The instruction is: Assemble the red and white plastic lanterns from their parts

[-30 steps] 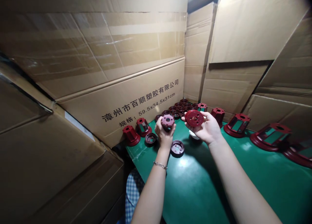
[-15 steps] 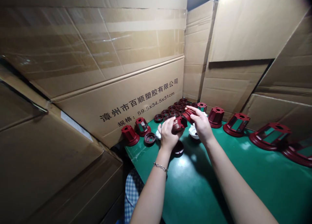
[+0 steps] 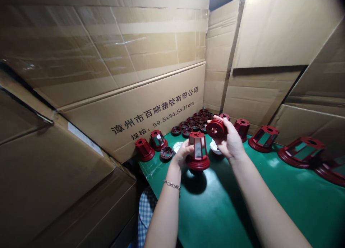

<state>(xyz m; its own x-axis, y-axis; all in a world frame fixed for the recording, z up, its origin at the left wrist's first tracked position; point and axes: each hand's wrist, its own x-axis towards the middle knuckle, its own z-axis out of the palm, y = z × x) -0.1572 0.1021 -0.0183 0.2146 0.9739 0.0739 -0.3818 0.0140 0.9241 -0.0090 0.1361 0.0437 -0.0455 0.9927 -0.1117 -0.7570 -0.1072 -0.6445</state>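
My left hand (image 3: 184,154) is closed round the left side of a red plastic lantern-shaped housing (image 3: 198,151). The housing is upright above the green tabletop, its wide ringed base downward and its windowed sides showing. To the right and a little higher, my right hand (image 3: 229,138) grips a round red cap (image 3: 215,129), tilted so its flat face with a central hole points toward me. The two parts are apart. Beneath my right hand sits a white round part (image 3: 215,147), partly covered. Another white part (image 3: 178,147) lies just beyond my left hand.
Several dark red round caps (image 3: 194,126) are grouped at the table's back corner, with one (image 3: 166,154) nearer. Two red housings (image 3: 145,150) stand at the left edge; several more (image 3: 263,138) line the right. Cardboard boxes (image 3: 159,108) wall in the green table (image 3: 242,205).
The housing in my left hand has turned from tipped to upright, base down. My right hand has turned the cap so its flat face shows, and has shifted slightly right.
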